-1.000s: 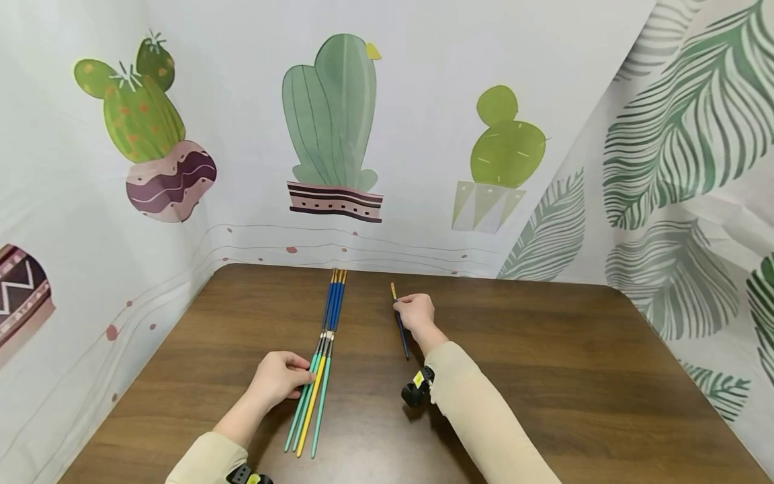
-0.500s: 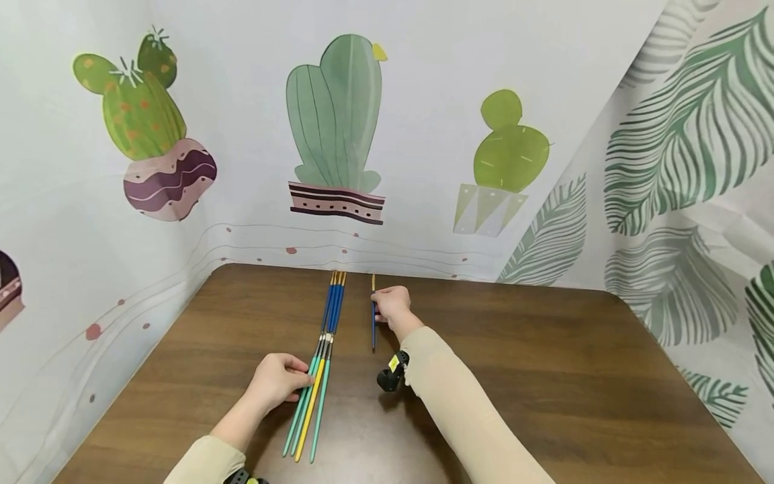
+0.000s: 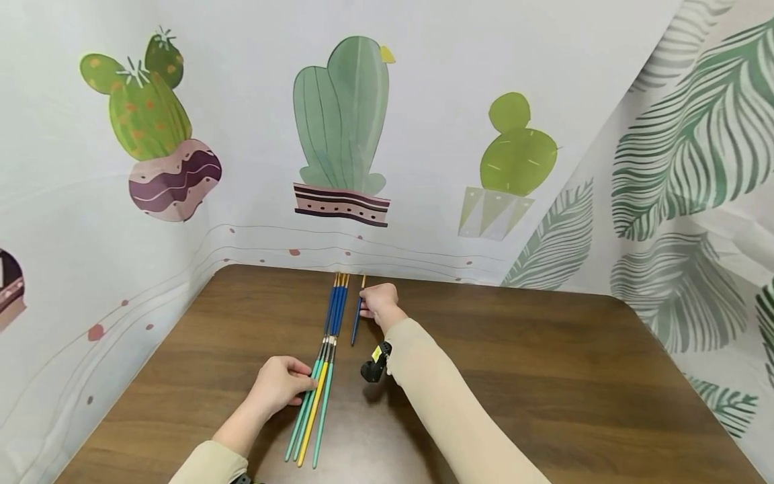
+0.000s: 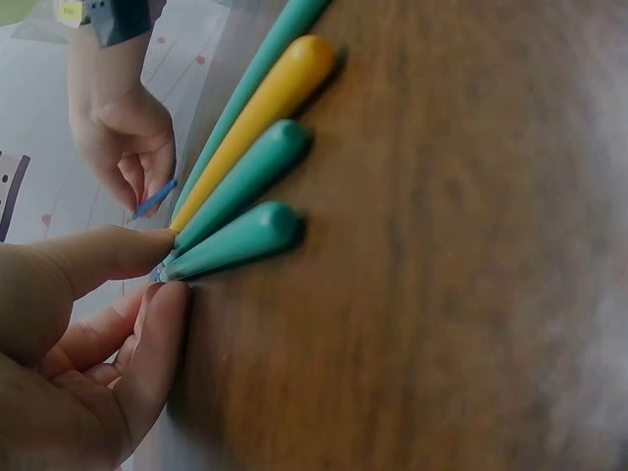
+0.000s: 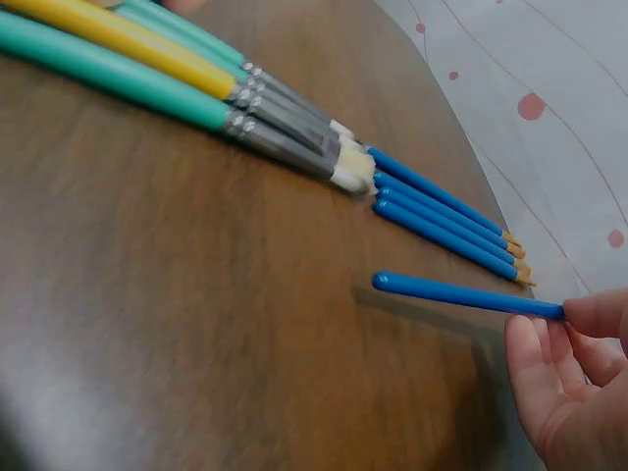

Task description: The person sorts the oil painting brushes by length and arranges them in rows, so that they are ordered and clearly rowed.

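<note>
My right hand [image 3: 379, 301] pinches a slim blue paintbrush [image 5: 461, 294] by its upper part, bristles toward the wall, its handle end slightly above the table. Just left of it several matching blue paintbrushes [image 3: 338, 306] lie side by side. Nearer to me, a yellow paintbrush [image 3: 310, 420] and several green paintbrushes [image 3: 322, 423] fan out, their pale bristles meeting the blue handle ends. At the left of this fan my left hand [image 3: 281, 383] pinches green paintbrushes [image 4: 235, 240] between thumb and fingers; its thumb tip reaches the yellow handle.
The brown wooden table [image 3: 514, 356] backs onto a white cloth [image 3: 423, 134] printed with cacti and leaves. A black wrist camera [image 3: 375, 363] sits under the right sleeve, close over the tabletop. Bare wood extends to the right of the brushes.
My right hand has moved left with the blue paintbrush, bringing it beside the blue row and turning it to a similar slant. The left hand stays on the green paintbrushes.
</note>
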`<state>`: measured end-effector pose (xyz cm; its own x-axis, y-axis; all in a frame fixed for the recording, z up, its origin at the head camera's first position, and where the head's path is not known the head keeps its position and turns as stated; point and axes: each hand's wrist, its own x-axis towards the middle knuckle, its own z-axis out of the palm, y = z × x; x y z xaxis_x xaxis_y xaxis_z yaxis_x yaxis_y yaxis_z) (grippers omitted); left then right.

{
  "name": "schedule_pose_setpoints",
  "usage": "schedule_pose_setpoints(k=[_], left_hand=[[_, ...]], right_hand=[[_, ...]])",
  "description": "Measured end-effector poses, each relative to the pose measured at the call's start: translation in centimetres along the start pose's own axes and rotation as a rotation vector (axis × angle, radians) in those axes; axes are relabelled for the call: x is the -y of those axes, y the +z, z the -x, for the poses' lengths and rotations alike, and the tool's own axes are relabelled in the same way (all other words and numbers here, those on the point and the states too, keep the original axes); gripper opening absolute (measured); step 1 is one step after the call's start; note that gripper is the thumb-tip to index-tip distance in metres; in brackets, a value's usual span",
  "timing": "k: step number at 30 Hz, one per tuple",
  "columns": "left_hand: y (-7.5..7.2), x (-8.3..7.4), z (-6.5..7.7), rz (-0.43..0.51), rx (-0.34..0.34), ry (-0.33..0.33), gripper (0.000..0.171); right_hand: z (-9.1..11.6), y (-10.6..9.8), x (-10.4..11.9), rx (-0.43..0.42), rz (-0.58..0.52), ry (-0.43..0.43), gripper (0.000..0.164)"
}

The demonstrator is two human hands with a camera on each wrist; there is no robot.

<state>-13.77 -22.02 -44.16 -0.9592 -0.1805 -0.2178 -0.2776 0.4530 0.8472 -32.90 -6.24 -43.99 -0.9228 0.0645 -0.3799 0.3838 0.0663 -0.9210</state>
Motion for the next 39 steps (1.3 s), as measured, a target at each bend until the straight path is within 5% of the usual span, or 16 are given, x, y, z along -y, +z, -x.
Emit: schedule_pose_setpoints(k=[17,28,31,35,39], left_hand=[[1.1,-0.4,0.3,0.009,0.013,0.015,0.022],[1.2,-0.6,-0.3,-0.003,0.034,0.034,0.023],[1.1,-0.6,-0.7,0.004,0.054,0.024,0.022],[0.6,-1.2,-1.8,-0.031,0.07,0.016,0.026],[-0.1,-2.5,-3.3,-0.219,0.037,0.157,0.045]], right_hand=[[-0.7,0.4,0.3,-0.109,0.028,0.041,0.01],[-0.5,-1.0,0.0,-0.052,0.083,0.009,0.016],[-0.1,-2.2,-0.3,-0.013,0.195,-0.069,0.017],[0.5,-5.5,-0.6,0.007,0.522,-0.302,0.028],[0.9,-10.3,-0.7,0.005,0.831,-0.482,0.052]])
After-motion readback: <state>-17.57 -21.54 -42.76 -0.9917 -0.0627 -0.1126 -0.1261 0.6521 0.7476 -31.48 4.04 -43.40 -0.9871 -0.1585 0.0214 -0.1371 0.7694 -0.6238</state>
